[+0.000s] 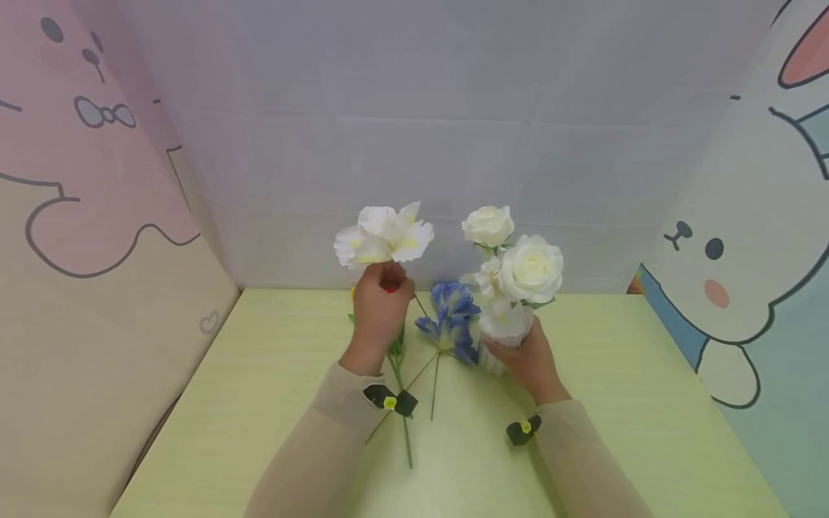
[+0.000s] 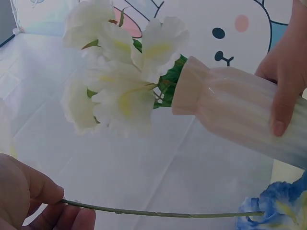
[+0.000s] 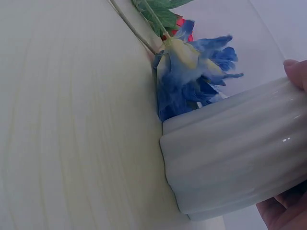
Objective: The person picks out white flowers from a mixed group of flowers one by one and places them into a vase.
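My left hand (image 1: 378,313) pinches the stem (image 2: 163,214) of a white flower (image 1: 385,236) with yellow markings, just below its bloom. The bare stem stretches away from the fingertips in the left wrist view. My right hand (image 1: 532,363) grips a glossy white ribbed vase (image 3: 235,148), which stands on the table. White roses (image 1: 531,268) and other white blooms (image 2: 124,96) with green leaves fill the vase's mouth. The held flower is to the left of the vase, apart from it.
Blue flowers (image 1: 450,320) lie on the pale yellow table (image 1: 622,403) beside the vase's base. Several loose stems (image 1: 406,432) point toward the front. Part of a red flower (image 3: 183,29) shows behind the blue ones. Cartoon-printed sheets (image 1: 732,237) enclose the sides.
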Demonstrator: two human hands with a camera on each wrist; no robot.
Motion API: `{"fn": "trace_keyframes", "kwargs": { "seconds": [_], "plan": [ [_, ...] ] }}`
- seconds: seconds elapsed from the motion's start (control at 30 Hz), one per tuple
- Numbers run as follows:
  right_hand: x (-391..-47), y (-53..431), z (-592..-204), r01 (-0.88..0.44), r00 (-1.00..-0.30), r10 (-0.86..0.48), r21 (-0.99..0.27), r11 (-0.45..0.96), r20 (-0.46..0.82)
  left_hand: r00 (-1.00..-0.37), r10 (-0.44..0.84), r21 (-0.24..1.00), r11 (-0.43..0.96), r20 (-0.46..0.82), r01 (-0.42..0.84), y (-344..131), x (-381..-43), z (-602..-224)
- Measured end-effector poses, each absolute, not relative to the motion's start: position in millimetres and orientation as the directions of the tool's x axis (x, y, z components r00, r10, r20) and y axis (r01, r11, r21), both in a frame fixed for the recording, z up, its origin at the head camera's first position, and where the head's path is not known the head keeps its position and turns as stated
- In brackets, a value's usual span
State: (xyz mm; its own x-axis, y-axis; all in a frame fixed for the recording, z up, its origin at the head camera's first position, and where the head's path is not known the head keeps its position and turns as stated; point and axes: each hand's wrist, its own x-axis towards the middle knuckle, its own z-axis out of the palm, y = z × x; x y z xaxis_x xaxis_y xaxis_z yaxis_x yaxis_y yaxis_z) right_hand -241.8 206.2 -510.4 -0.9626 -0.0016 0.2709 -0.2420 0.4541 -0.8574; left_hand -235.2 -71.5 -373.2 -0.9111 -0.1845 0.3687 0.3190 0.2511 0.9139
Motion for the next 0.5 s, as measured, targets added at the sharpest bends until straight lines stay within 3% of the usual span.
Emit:
{"fn": "trace_keyframes", "kwargs": {
  "seconds": [0.27, 0.5],
  "plan": [
    [-240.7, 206.8, -509.2, -0.239, -0.963, 0.001, -0.854, 0.462, 0.27, -0.893, -0.137, 0.902, 0.123, 0.429, 0.415, -70.2, -238.4, -366.7],
    [-241.6, 206.6, -509.4, -0.229, -0.966, 0.0, -0.86, 0.455, 0.258, -0.841, -0.095, 0.84, -0.058, 0.533, 0.539, -63.2, -251.5, -364.4]
  ]
}}
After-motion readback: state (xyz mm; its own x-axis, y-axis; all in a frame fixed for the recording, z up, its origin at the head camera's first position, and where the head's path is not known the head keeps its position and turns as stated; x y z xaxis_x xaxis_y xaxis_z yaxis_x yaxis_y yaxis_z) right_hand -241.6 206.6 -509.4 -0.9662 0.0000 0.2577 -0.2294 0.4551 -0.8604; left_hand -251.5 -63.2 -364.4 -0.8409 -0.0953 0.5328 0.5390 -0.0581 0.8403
